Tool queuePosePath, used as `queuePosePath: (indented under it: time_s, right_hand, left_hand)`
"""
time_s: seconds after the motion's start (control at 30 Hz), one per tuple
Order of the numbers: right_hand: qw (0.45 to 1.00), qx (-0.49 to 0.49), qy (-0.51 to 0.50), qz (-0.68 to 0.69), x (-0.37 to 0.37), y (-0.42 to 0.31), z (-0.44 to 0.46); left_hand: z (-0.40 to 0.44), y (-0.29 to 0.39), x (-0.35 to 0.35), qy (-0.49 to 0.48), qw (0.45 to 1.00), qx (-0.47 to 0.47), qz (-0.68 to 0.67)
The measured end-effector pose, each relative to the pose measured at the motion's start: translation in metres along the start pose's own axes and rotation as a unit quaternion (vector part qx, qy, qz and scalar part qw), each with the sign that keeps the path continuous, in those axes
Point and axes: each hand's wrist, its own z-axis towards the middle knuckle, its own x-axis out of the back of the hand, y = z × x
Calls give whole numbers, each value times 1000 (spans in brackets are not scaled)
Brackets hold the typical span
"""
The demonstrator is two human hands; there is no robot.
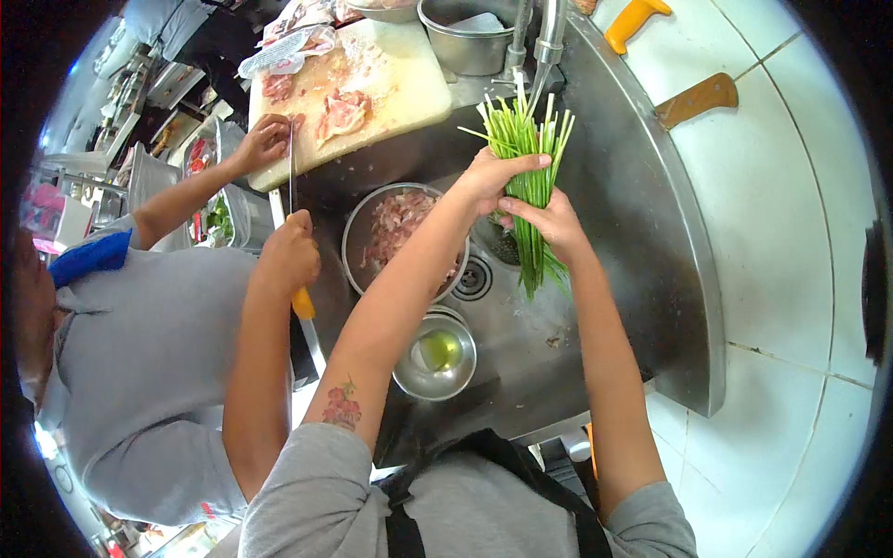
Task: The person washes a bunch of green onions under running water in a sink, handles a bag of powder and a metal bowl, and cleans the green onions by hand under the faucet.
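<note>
A bunch of chives is held over the sink, pale cut ends up by the faucet and leaf tips hanging down. My left hand is closed around the upper part, its thumb across the stalks. Just below, my right hand grips the middle of the bunch, thumb to the left. Behind my left forearm, partly hidden, sits a bowl of cut raw meat. A small metal bowl with greenish liquid is beneath it. A drain shows left of the leaf tips.
At left, a co-worker's hand holds a yellow-handled knife at a cutting board with raw meat. A metal pot stands behind the sink. Brown and yellow handles lie at the right rim.
</note>
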Motion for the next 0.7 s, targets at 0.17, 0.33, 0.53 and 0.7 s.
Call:
queuePosePath:
  time_s: [0.17,0.33,0.53,0.7]
  right_hand:
    - [998,-51,43,-21,0,-11,-9]
    - [998,9,54,6,13,-13,-13]
    - [997,-35,-20,69,10,-27,-19]
    - [994,-34,-42,90,10,-27,-22]
  left_hand:
    - [3,10,12,-176,980,-90,25]
    - [4,22,5,-121,976,-39,175]
    - [-4,41,-1,-114,959,-65,249]
    - [-15,48,-10,-100,969,-76,212]
